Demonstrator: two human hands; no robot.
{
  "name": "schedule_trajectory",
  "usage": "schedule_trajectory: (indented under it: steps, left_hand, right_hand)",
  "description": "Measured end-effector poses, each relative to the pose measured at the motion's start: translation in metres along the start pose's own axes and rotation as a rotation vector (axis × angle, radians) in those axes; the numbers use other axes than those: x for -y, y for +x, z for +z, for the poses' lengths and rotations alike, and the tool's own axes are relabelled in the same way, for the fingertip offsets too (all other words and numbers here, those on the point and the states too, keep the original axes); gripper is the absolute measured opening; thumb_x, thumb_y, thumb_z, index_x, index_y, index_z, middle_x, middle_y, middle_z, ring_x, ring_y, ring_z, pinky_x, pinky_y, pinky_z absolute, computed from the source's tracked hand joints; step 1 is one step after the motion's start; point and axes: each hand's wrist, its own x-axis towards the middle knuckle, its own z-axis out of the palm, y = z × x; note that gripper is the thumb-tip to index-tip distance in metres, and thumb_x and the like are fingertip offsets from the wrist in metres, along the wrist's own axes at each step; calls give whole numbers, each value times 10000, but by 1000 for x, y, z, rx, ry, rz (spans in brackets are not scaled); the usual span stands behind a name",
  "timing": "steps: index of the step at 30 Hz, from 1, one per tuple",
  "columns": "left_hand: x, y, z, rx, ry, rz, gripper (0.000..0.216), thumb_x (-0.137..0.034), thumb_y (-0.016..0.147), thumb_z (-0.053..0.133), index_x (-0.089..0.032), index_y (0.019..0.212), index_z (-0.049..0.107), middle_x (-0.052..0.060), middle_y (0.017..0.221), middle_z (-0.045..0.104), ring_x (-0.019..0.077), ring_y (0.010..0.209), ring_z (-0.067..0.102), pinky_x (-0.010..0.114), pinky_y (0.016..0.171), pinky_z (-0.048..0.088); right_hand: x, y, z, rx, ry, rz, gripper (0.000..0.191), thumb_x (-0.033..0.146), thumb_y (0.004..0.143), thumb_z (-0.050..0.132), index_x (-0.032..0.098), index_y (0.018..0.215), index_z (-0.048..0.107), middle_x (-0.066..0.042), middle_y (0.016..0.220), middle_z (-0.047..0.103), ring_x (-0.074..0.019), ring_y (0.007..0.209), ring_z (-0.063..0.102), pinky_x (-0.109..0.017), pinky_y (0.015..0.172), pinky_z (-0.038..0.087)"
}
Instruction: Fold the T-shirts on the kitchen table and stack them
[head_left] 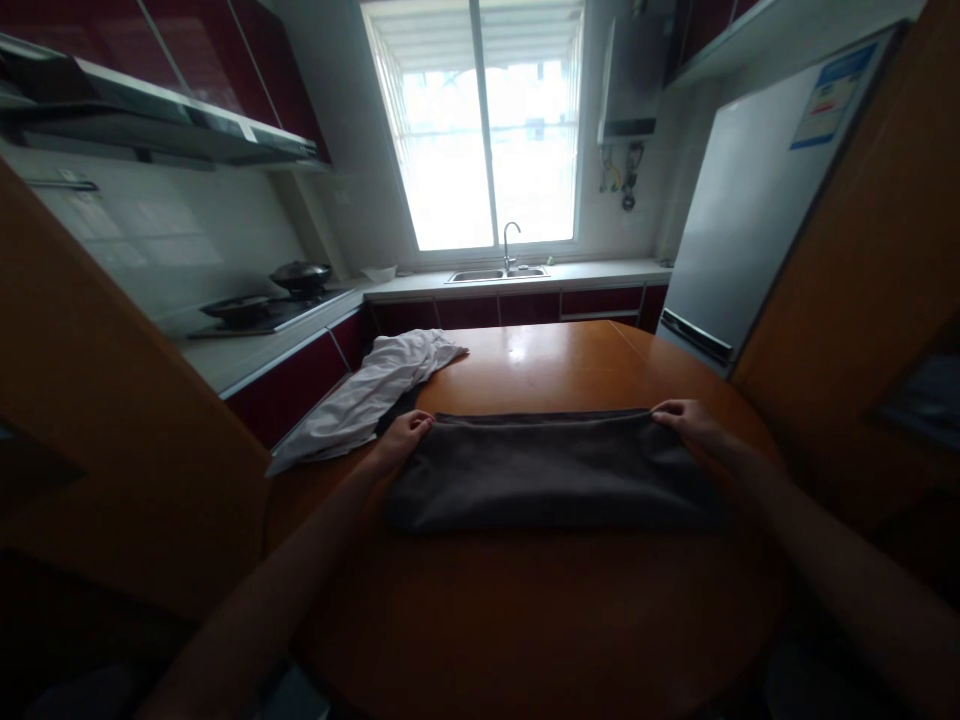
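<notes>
A dark grey cloth (547, 470) lies folded into a wide strip across the round wooden table (540, 620). My left hand (405, 436) pinches its far left corner, fingers closed on the fabric. My right hand (686, 420) grips the far right corner the same way. Both forearms reach in from the near edge of the table, one on each side of the cloth.
A white garment (375, 390) lies crumpled on the table's left edge and hangs over it. Behind are a counter with a sink (499, 273), a stove with pans (300, 275) at left, and a grey fridge (757, 200) at right.
</notes>
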Motion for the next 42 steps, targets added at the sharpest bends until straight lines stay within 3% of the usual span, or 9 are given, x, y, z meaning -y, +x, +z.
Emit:
schedule_trajectory:
  steps: [8,15,21,24,27,30,35,38,42]
  left_hand:
    - [-1,30,-21,-2,144,156,515,-632,784,592,-165,949,731,72,906,758,253,856,685,308,734,497]
    - [22,58,-3,-3,256,159,489,-625,764,562,-180,887,725,83,877,756,268,852,691,323,743,505]
    - [32,65,-5,16,291,176,480,-612,808,534,-185,937,714,76,920,754,261,868,686,327,786,514]
    - [35,68,-5,56,373,136,430,-575,799,545,-190,896,711,80,886,736,263,859,681,337,789,526]
    - [31,65,0,-66,509,201,389,-503,821,565,-179,970,721,122,1012,712,292,986,663,387,911,518]
    - [6,47,24,-142,601,363,419,-423,911,514,-172,1204,676,147,1238,657,316,1181,599,444,1053,451]
    - [-48,-3,120,118,587,618,516,-456,1032,389,-192,1456,519,144,1519,501,299,1420,437,454,1185,335]
    - [-55,-24,168,232,661,574,596,-520,1026,390,-232,1548,410,137,1636,327,354,1527,239,586,1212,219]
    - [-57,-26,184,318,729,458,626,-512,1020,403,-212,1569,376,153,1659,255,369,1543,173,639,1209,154]
  right_hand:
    - [-13,23,-10,-39,-18,-47,223,372,733,691,194,830,785,-78,838,779,-233,764,703,-288,621,543]
    - [-20,49,8,-5,-58,49,155,324,706,727,181,761,750,-86,788,764,-230,732,698,-309,642,553]
    - [-27,58,1,4,-54,-15,245,400,747,742,185,861,766,-95,890,775,-238,802,705,-318,697,562]
    - [-30,61,0,39,-149,-28,241,404,771,729,180,857,749,-104,871,769,-242,794,701,-331,696,566]
    - [-27,59,5,-48,-384,-93,259,398,815,697,173,933,741,-137,954,752,-280,889,691,-395,802,562]
    - [-9,46,27,-194,-579,-269,359,410,922,582,145,1126,714,-189,1180,688,-342,1123,610,-471,1003,476]
    - [30,4,123,-65,-555,-534,500,447,1002,441,232,1448,514,-120,1509,503,-363,1415,397,-553,1171,306]
    - [31,-16,177,58,-622,-513,596,459,1008,425,207,1546,381,-136,1618,361,-386,1503,258,-644,1192,178]
    - [22,-18,194,87,-617,-493,604,445,1014,415,199,1562,354,-161,1606,379,-381,1504,266,-674,1171,178]
